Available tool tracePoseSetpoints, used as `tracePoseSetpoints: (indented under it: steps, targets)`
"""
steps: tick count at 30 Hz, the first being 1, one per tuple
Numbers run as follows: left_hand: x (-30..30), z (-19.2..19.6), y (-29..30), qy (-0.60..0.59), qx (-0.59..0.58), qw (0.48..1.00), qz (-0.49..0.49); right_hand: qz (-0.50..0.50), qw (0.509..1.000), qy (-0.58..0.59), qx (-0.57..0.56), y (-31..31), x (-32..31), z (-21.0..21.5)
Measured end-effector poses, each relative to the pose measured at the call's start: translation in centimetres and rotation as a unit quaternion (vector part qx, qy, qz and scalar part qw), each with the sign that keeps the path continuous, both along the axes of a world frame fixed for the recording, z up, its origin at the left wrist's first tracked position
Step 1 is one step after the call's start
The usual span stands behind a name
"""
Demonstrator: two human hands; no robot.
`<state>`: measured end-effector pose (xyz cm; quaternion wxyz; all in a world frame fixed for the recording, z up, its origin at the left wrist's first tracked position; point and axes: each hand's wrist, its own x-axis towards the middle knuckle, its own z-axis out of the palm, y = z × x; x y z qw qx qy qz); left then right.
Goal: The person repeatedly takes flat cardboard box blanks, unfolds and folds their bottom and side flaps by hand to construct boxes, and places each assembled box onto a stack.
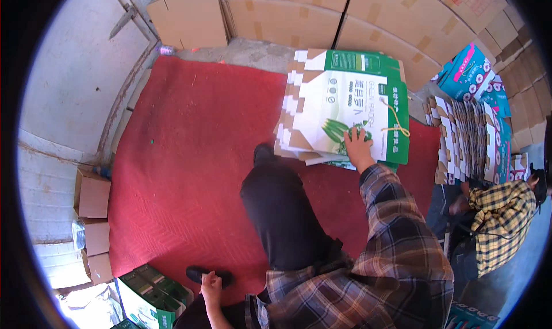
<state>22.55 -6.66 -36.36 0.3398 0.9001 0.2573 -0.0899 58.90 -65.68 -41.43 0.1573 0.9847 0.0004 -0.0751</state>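
Observation:
My right hand (359, 148) lies on the top sheet of a stack of flattened green-and-white cardboard cartons (313, 110), its fingers spread over the printed picture of green vegetables. A yellow cord handle (395, 119) loops across the carton's green side, just beyond that hand. The stack rests on a red carpet (190, 139), with its notched flaps toward the left. Low in the view, my left hand (211, 286) hangs over a black shoe (198, 273), its fingers loosely curled in, and nothing shows in them.
Large brown cartons (282, 18) line the far side. To the right stands a row of folded cartons (468, 136), beside a person in a yellow checked shirt (503, 220). A white metal door (75, 70) is at left. Green-and-white boxes (152, 294) sit at the lower left.

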Motion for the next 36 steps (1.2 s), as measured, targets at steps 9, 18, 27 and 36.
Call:
tracePoseSetpoints:
  steps: [9, 18, 27, 36]
  targets:
    - [1.9, 2.2, -1.6, 0.02, -0.065, 0.997, 0.042, 0.015, 1.0, -0.005, 0.025, 0.9, -0.7, 5.6]
    - [2.6, 3.0, -1.5, -0.008, -0.001, 1.0, -0.018, 0.123, 0.973, -0.192, 0.025, 0.4, 0.8, 16.0]
    - [3.2, 4.6, -1.7, -0.031, -0.031, 0.999, 0.0, 0.15, 0.922, -0.357, 0.031, 0.2, 9.1, 28.6]
    - [3.9, 6.4, -1.1, -0.069, -0.118, 0.986, 0.1, 0.222, 0.854, -0.392, 0.26, 7.9, 7.1, 36.1]
